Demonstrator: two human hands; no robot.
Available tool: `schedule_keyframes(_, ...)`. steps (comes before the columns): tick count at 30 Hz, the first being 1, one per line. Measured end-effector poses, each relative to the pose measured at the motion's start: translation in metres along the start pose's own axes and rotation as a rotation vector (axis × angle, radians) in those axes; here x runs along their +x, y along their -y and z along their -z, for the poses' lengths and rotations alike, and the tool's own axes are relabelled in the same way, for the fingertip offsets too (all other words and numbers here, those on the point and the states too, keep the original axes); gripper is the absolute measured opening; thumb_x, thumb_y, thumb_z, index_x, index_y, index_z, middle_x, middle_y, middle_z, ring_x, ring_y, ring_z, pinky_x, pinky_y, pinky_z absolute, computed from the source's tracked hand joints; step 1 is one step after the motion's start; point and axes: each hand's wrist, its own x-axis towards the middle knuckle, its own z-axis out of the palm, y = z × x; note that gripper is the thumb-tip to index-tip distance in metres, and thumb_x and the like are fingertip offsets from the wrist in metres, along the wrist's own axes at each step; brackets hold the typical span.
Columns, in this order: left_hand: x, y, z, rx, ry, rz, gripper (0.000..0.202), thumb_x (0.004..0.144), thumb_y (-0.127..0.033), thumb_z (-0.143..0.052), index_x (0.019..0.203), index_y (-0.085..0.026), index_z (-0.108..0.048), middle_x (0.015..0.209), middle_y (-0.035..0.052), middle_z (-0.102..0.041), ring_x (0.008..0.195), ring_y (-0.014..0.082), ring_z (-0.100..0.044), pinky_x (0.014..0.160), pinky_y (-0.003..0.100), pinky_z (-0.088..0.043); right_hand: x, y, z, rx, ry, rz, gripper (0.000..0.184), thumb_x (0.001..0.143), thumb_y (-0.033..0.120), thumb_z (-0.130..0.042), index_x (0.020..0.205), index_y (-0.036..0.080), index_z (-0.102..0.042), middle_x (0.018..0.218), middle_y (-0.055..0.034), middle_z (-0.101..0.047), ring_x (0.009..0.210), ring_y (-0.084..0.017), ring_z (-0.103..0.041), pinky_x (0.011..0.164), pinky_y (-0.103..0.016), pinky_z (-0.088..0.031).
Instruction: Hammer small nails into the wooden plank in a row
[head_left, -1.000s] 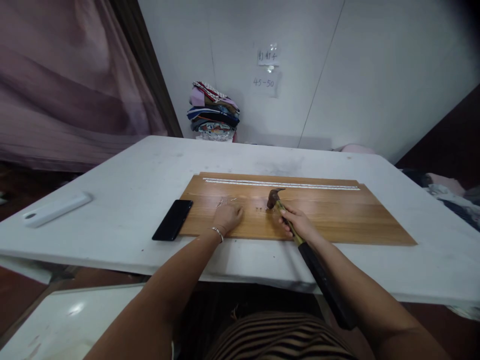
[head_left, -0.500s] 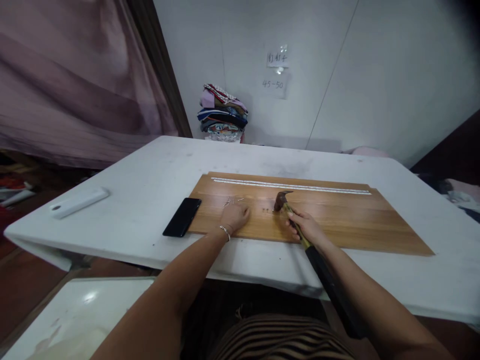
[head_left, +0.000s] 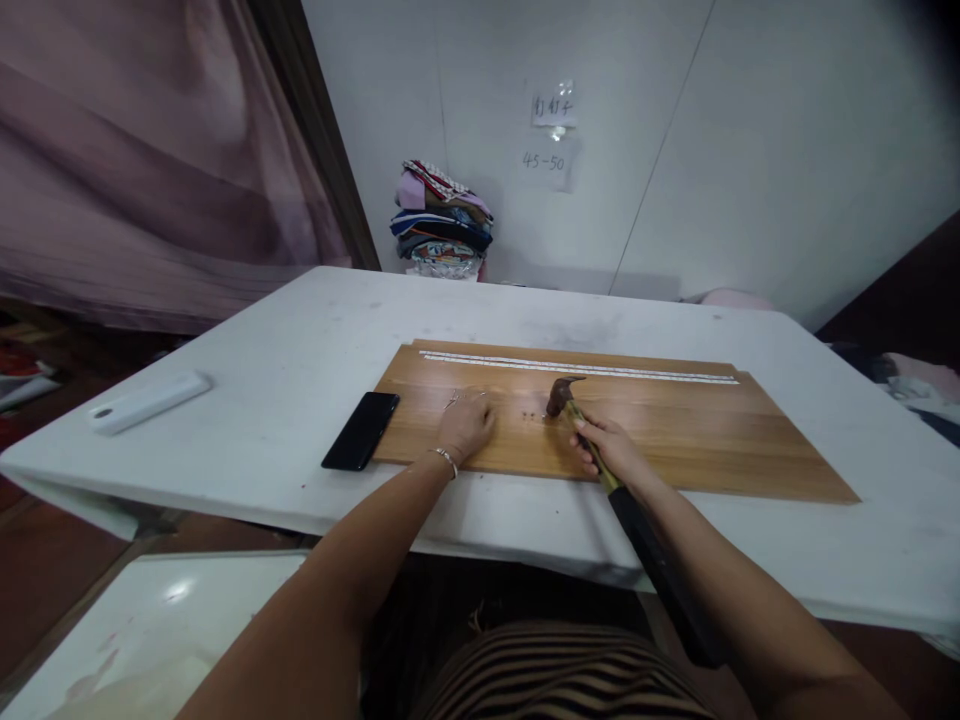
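Note:
A long wooden board (head_left: 675, 430) lies on a white table (head_left: 285, 360). My right hand (head_left: 611, 448) is wrapped round the shaft of a hammer (head_left: 570, 405) close to its head, which rests on the board. Its black grip runs back along my forearm. A few small nail heads (head_left: 529, 415) dot the board just left of the hammer head. My left hand (head_left: 465, 428) lies knuckles-up on the board with its fingers curled, beside several loose nails (head_left: 459, 397). Whether it holds anything is hidden. A bracelet circles that wrist.
A black phone (head_left: 361, 430) lies at the board's left end. A white flat bar (head_left: 148, 400) sits near the table's left edge. A white strip (head_left: 577, 367) runs along the board's far edge. Folded cloths (head_left: 442, 220) are stacked against the wall under paper notes (head_left: 551, 135).
The view has shifted slightly as my head turned. Both hands and the hammer have stayed in the same places on the board.

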Motion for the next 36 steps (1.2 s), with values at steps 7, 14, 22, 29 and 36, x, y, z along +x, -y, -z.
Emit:
schedule_keyframes(7, 0.004, 0.007, -0.012, 0.02, -0.102, -0.012, 0.024, 0.099, -0.018, -0.044, 0.095, -0.017, -0.068, 0.106, 0.0139, -0.07, 0.104, 0.026, -0.064, 0.096, 0.038, -0.047, -0.003, 0.005, -0.005, 0.002, -0.029, -0.008, 0.039, 0.073, 0.036, -0.074, 0.107, 0.022, -0.06, 0.062, 0.0068, -0.058, 0.039, -0.008, -0.04, 0.033, -0.019, -0.03)
schedule_keyframes(14, 0.004, 0.008, -0.01, 0.025, -0.117, -0.061, 0.024, 0.099, -0.02, -0.046, 0.089, -0.018, -0.069, 0.098, 0.0126, -0.071, 0.099, 0.0254, -0.065, 0.095, 0.038, -0.047, -0.002, 0.001, -0.002, 0.001, -0.015, -0.009, 0.04, 0.07, 0.039, -0.075, 0.102, 0.022, -0.059, 0.062, 0.0069, -0.057, 0.039, -0.007, -0.039, 0.033, -0.019, -0.029)
schedule_keyframes(22, 0.004, 0.006, -0.008, 0.026, -0.049, 0.001, 0.029, 0.102, -0.025, -0.044, 0.098, -0.016, -0.072, 0.103, 0.0142, -0.074, 0.104, 0.0265, -0.068, 0.097, 0.038, -0.049, -0.002, 0.003, -0.002, -0.006, -0.035, -0.01, 0.038, 0.069, 0.039, -0.075, 0.099, 0.022, -0.059, 0.063, 0.0064, -0.057, 0.04, -0.007, -0.04, 0.034, -0.019, -0.029)
schedule_keyframes(29, 0.004, 0.005, -0.004, 0.032, 0.044, 0.025, 0.039, 0.105, -0.033, -0.04, 0.104, -0.016, -0.075, 0.117, 0.0156, -0.076, 0.109, 0.0266, -0.069, 0.102, 0.041, -0.05, -0.004, 0.003, -0.004, -0.01, -0.042, 0.002, 0.036, 0.071, 0.038, -0.074, 0.101, 0.022, -0.06, 0.063, 0.0061, -0.058, 0.04, -0.007, -0.04, 0.033, -0.018, -0.029)
schedule_keyframes(36, 0.003, 0.003, -0.003, 0.025, 0.086, 0.045, 0.049, 0.107, -0.042, -0.035, 0.106, -0.019, -0.078, 0.113, 0.0126, -0.078, 0.104, 0.0253, -0.071, 0.098, 0.037, -0.05, -0.002, 0.002, -0.001, -0.011, -0.017, 0.017, 0.033, 0.074, 0.039, -0.075, 0.098, 0.023, -0.06, 0.064, 0.0061, -0.058, 0.041, -0.007, -0.041, 0.034, -0.018, -0.03)
